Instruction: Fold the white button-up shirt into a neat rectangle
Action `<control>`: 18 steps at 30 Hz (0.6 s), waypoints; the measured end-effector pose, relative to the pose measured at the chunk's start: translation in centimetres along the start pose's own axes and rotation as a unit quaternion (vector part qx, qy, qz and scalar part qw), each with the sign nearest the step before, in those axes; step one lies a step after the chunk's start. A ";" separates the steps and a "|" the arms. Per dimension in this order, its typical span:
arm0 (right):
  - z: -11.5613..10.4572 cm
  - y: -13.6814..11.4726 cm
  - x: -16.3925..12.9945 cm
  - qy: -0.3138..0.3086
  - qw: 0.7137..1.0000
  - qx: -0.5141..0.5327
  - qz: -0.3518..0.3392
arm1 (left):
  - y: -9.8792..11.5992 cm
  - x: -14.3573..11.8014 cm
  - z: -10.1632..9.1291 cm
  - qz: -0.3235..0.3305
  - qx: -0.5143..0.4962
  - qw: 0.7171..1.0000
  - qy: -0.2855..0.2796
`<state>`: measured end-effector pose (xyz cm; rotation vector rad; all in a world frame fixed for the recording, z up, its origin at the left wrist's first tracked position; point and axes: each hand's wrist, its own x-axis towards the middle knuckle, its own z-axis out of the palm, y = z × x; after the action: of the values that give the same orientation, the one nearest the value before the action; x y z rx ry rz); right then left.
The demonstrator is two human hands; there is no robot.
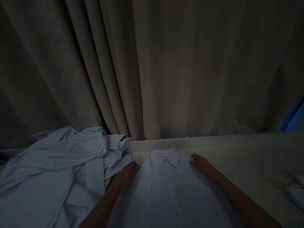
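A white collared shirt [166,193] lies flat and buttoned on the table, collar pointing away from me. My left hand [129,173] rests on its left shoulder, fingers curled at the shoulder edge. My right hand [201,165] lies on the right shoulder beside the collar, fingers spread flat on the cloth. The scene is dim, so whether either hand pinches the fabric is unclear.
A crumpled heap of white shirts [57,171] covers the table to the left. A light table surface [249,158] stretches to the right, with another white cloth [293,191] at the right edge. A heavy beige curtain [152,69] hangs right behind the table.
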<state>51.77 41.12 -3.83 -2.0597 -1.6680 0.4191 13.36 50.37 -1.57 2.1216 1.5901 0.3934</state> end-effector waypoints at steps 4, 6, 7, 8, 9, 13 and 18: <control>2.2 0.6 2.9 -0.014 0.999 -0.037 0.009 | 0.2 2.9 1.9 -0.015 -0.024 1.000 0.001; 2.6 0.7 3.8 -0.019 0.999 -0.049 0.015 | 0.2 3.9 2.5 -0.022 -0.043 0.999 -0.001; 2.7 0.6 4.2 -0.022 0.998 -0.051 0.015 | 0.2 4.3 2.8 -0.024 -0.054 0.998 -0.005; 2.6 0.5 4.4 -0.028 0.998 -0.051 0.015 | 0.2 4.7 3.0 -0.023 -0.066 0.998 -0.012; 2.5 0.3 4.5 -0.037 0.998 -0.050 0.012 | 0.2 4.9 3.1 -0.019 -0.076 0.997 -0.021; 1.2 -0.8 4.3 -0.064 0.998 -0.027 -0.013 | 0.6 5.0 2.8 0.006 -0.110 0.993 -0.048; -2.2 -2.2 3.4 -0.051 0.996 0.040 -0.057 | 2.3 3.9 -0.2 0.028 -0.133 0.991 -0.009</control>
<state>51.77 44.46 -0.66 -1.9034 -1.7878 0.5516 16.29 53.56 -0.36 1.9630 1.3859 0.5696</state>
